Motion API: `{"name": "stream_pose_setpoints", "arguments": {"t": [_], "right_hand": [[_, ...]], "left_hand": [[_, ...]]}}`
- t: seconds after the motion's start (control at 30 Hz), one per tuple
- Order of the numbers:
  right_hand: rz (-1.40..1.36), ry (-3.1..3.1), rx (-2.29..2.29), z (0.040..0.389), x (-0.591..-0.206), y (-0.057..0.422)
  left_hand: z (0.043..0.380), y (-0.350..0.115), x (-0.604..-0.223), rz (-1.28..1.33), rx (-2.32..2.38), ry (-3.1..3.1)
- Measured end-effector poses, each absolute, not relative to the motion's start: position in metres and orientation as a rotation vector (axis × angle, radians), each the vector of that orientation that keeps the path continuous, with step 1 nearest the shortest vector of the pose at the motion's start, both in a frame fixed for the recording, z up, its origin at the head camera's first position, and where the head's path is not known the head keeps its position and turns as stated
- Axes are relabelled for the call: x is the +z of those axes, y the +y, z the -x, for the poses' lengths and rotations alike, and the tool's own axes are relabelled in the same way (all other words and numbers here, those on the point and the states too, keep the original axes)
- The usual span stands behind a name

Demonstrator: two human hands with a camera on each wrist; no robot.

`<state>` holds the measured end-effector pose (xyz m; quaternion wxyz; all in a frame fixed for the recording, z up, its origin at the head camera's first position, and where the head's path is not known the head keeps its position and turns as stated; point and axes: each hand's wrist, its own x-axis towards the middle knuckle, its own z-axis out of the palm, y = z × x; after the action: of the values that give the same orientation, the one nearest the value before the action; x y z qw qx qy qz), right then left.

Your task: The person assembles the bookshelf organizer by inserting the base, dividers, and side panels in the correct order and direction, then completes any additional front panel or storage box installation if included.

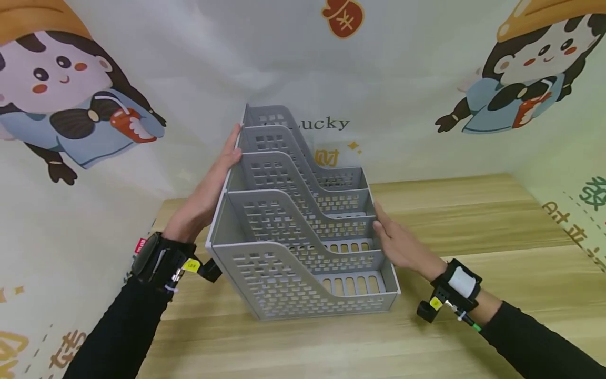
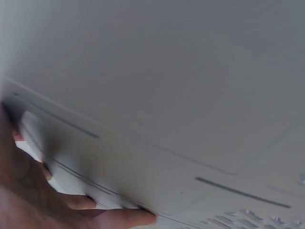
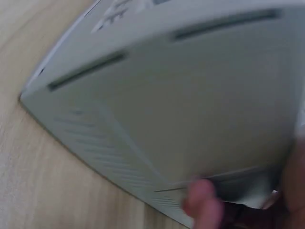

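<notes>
A grey plastic file organizer (image 1: 303,284) with several upright slots and perforated dividers stands over the wooden table, turned slightly. On its left side my left hand (image 1: 208,181) holds the tall panel near the back, thumb and fingers at the edge. The left wrist view shows the smooth outer panel (image 2: 167,95) with fingertips (image 2: 133,218) along its border. Lower down, my right hand (image 1: 402,245) grips the right side. In the right wrist view, the thumb (image 3: 202,198) lies against the outer side panel (image 3: 205,119); the other fingers are mostly hidden.
The wooden tabletop (image 1: 473,221) extends around the organizer. Behind it hangs a pale printed cloth (image 1: 402,68) with cartoon figures and lettering. A small red-labelled item (image 1: 140,245) shows partly behind my left wrist. Both wrists carry strapped black devices.
</notes>
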<state>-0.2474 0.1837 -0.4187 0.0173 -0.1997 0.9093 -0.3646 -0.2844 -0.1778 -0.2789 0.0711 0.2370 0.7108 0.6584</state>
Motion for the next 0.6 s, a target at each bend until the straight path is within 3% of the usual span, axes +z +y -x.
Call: {"name": "stream_pose_setpoints", "arguments": {"t": [0.2,0.37,0.6], "right_hand": [[0.548,2.510,-1.356,0.256,-0.415,0.198],[0.647,2.700,-1.364,0.261,-0.424,0.194],[0.772,2.684,-0.952,0.196,-0.400,0.201]], "left_hand": [[0.256,-0.183,-0.268,-0.664,1.804,2.173],[0.222,-0.201,-0.261,-0.704,1.587,2.239],[0.243,-0.216,-0.262,-0.659,1.674,2.266]]}}
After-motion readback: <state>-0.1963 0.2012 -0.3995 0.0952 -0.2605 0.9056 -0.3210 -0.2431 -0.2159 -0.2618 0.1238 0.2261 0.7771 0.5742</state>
